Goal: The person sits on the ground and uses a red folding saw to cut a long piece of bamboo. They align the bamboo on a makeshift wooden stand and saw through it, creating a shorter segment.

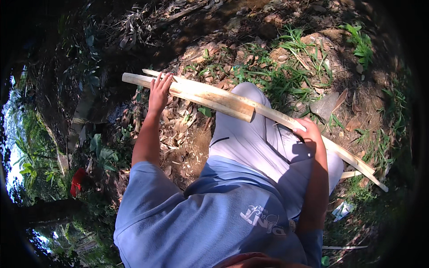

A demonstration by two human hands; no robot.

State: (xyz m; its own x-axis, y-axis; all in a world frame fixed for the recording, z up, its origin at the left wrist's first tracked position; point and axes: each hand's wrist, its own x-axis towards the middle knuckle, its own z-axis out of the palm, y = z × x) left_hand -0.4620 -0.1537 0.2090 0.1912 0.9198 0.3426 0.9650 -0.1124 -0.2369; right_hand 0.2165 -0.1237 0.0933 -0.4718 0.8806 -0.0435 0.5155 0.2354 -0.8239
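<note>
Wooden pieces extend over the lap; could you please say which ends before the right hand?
The broad piece, bluntly ended; the slimmer wood continues beyond the right hand.

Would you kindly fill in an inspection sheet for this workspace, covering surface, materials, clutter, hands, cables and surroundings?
Surface: ground with soil, dry leaves and grass.
Materials: long wooden strip and shorter wooden piece, overlapping, above the pale trousers.
Clutter: grey stone at upper right; thin pale stick at lower right; red item at far left, kind unclear.
Left hand: fingers across the wood near its left end; thumb hidden.
Right hand: gripping the long wooden strip.
Cables: nothing seen.
Surroundings: outdoors; green foliage at left; patchy sun and shade.
</note>
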